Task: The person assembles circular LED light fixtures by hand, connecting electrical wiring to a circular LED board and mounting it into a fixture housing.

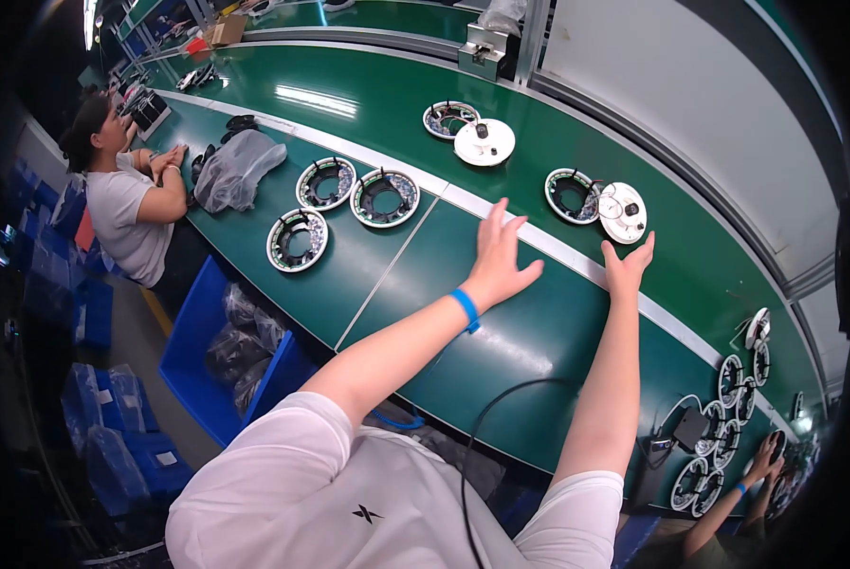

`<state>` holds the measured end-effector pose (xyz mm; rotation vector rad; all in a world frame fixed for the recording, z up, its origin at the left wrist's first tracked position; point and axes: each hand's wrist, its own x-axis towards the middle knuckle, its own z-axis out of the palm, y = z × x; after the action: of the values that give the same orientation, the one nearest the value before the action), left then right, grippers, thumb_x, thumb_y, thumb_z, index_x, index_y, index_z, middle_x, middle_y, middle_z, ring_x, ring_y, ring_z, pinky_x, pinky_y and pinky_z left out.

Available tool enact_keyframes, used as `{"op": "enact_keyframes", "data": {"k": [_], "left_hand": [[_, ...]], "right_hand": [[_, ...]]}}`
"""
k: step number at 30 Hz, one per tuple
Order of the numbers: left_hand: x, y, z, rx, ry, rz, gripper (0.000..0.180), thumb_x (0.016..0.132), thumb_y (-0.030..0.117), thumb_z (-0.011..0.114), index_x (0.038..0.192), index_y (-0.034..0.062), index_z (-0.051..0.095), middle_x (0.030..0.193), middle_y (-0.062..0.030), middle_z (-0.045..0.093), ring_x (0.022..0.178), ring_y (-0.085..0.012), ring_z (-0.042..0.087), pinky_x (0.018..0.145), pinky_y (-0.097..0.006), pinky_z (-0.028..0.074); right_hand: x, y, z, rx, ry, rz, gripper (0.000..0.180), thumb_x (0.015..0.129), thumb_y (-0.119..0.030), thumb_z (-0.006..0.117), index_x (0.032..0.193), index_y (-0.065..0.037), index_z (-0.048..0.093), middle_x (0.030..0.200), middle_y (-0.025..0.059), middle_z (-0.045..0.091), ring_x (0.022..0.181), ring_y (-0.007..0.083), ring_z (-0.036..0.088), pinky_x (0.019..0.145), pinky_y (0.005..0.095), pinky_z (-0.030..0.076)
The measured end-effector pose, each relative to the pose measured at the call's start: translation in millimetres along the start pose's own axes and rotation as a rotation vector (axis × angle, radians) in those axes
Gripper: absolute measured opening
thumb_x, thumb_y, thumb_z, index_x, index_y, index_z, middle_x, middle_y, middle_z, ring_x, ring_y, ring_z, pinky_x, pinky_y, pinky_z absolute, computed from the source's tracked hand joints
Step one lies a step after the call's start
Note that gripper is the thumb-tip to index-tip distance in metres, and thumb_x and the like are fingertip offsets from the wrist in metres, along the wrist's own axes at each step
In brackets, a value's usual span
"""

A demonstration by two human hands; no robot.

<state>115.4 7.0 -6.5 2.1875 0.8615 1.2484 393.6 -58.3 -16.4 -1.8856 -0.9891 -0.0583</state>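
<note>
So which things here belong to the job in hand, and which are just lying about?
Likely in the job:
white disc, by the right hand
ring beside it

Likely just lying about:
clear bag
cardboard box

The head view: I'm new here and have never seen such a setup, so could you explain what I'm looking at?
There is no robot here, just a person's two bare hands. The picture comes from a wide camera worn on the person's head, looking down, so straight edges look bent. On the green tabletop, to the left, lie three round rings and a clear plastic bag. Ahead, beyond the pale strip, are two similar rings, each beside a white disc. The left hand is spread and holds nothing. The right hand is at the edge of the nearer white disc; whether it touches is hard to tell. A co-worker is at the left.
</note>
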Motion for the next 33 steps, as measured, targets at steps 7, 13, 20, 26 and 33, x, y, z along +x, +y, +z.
{"op": "enact_keyframes", "data": {"k": [7, 13, 20, 26, 33], "left_hand": [[-36.8, -21.4, -71.9, 0.205, 0.183, 0.043, 0.08, 0.077, 0.022, 0.074, 0.146, 0.001, 0.041, 0.164, -0.0287, 0.02, 0.154, -0.0529, 0.015, 0.122, -0.068, 0.012], [-3.2, -136.5, -136.1, 0.754, 0.106, -0.117, 0.071, 0.079, 0.03, 0.071, 0.142, 0.0033, 0.053, 0.151, -0.017, 0.048, 0.151, -0.0465, 0.028, 0.119, -0.074, 0.012], [26.6, -172.2, -174.5, 0.699, -0.073, -0.019, 0.031, 0.092, 0.02, 0.067, 0.122, 0.0102, 0.071, 0.129, -0.0112, 0.066, 0.147, -0.0394, 0.04, 0.123, -0.067, 0.012], [31.9, -115.7, -159.8, 0.517, -0.336, 0.131, 0.016, 0.094, 0.014, 0.067, 0.11, 0.0126, 0.07, 0.127, -0.007, 0.067, 0.146, -0.0373, 0.043, 0.124, -0.064, 0.013], [-5.4, -26.7, -137.5, 0.271, -0.577, 0.412, 0.026, 0.087, -0.003, 0.066, 0.111, 0.0054, 0.066, 0.128, -0.0134, 0.065, 0.144, -0.0476, 0.04, 0.12, -0.056, 0.03]], "right_hand": [[-68.4, 33.9, -43.0, -0.028, 0.072, 0.103, 0.089, 0.083, -0.028, 0.081, 0.153, 0.004, 0.037, 0.151, 0.0292, 0.043, 0.141, 0.042, 0.044, 0.119, 0.0463, 0.036], [-129.1, -90.9, -88.9, 1.019, -0.292, 0.573, 0.036, 0.095, -0.01, 0.06, 0.129, 0.001, 0.061, 0.121, 0.0133, 0.067, 0.102, 0.0245, 0.072, 0.089, 0.0388, 0.058], [-308.0, -111.3, -184.6, 0.976, 0.191, 0.229, 0.025, 0.085, 0.015, 0.055, 0.103, 0.0, 0.063, 0.086, 0.0082, 0.066, 0.079, 0.0167, 0.068, 0.077, 0.0287, 0.057], [-430.5, -34.7, -222.9, 1.067, 1.015, 0.788, 0.016, 0.087, 0.004, 0.057, 0.1, -0.004, 0.061, 0.078, 0.0041, 0.061, 0.067, 0.0154, 0.059, 0.071, 0.0345, 0.054], [-407.0, 79.7, -204.6, 0.911, 0.974, 0.976, 0.006, 0.095, -0.007, 0.057, 0.099, -0.006, 0.061, 0.077, 0.003, 0.058, 0.066, 0.0143, 0.056, 0.068, 0.0347, 0.052]]}}
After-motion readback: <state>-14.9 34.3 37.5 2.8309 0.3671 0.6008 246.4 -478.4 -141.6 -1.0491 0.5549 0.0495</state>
